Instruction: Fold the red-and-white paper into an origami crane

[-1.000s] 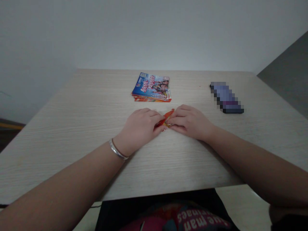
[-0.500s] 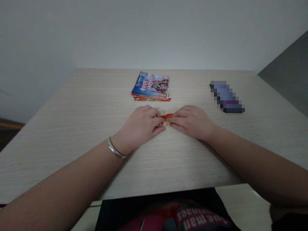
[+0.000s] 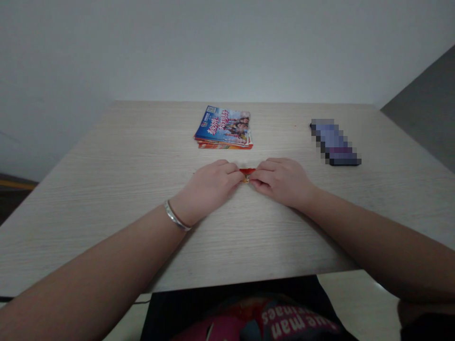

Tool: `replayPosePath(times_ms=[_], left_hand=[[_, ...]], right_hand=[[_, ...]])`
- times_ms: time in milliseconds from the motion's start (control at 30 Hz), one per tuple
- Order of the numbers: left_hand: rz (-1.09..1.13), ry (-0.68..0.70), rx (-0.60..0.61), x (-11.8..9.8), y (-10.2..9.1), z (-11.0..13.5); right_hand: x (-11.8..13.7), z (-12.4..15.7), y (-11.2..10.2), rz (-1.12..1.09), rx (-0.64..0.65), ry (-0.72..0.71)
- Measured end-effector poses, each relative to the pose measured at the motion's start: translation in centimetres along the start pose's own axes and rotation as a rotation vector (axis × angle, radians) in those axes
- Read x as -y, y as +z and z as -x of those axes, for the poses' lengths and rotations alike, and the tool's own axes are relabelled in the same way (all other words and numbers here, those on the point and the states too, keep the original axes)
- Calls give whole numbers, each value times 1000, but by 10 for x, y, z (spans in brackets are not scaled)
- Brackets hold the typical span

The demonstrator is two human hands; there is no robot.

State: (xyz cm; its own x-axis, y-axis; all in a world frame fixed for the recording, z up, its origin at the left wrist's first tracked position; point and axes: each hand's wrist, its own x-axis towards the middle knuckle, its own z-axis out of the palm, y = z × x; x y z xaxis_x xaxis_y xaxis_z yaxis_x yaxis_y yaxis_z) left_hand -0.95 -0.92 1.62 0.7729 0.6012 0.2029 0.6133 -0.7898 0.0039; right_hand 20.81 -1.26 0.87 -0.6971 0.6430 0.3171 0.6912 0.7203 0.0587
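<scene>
My left hand [image 3: 209, 189] and my right hand [image 3: 282, 182] meet at the middle of a light wooden table [image 3: 117, 166]. Both are closed, fingertips pinching a small folded red-and-orange paper [image 3: 246, 173] that lies flat on the tabletop between them. Only a short strip of the paper shows; the rest is hidden under my fingers. A silver bangle sits on my left wrist.
A stack of colourful leaflets [image 3: 223, 128] lies just beyond my hands. A dark, blurred-out flat object [image 3: 336, 142] rests at the right of the table. A plain wall stands behind the table's far edge. My lap shows below the near edge.
The paper's raised red flap has been pressed down flat, and less of it shows. My hands have closed in on it and shifted slightly away from me.
</scene>
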Motion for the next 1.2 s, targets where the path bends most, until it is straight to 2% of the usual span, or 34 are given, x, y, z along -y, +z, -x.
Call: replayPosePath(times_ms=[200, 467, 700, 933, 1100, 1200], left_hand=[[178, -88, -77, 2, 6, -3], [284, -143, -90, 4, 10, -7], [314, -164, -93, 4, 11, -5], [347, -209, -103, 2, 10, -5], [355, -250, -92, 1, 11, -6], [349, -272, -81, 1, 12, -6]], right_hand=[[-2, -1, 6, -203, -21, 110], [-5, -5, 12, -501, -11, 187], [-1, -13, 13, -449, 100, 289], [-6, -10, 15, -508, -2, 338], [-6, -11, 15, -508, 19, 364], [-4, -11, 16, -587, 21, 408]])
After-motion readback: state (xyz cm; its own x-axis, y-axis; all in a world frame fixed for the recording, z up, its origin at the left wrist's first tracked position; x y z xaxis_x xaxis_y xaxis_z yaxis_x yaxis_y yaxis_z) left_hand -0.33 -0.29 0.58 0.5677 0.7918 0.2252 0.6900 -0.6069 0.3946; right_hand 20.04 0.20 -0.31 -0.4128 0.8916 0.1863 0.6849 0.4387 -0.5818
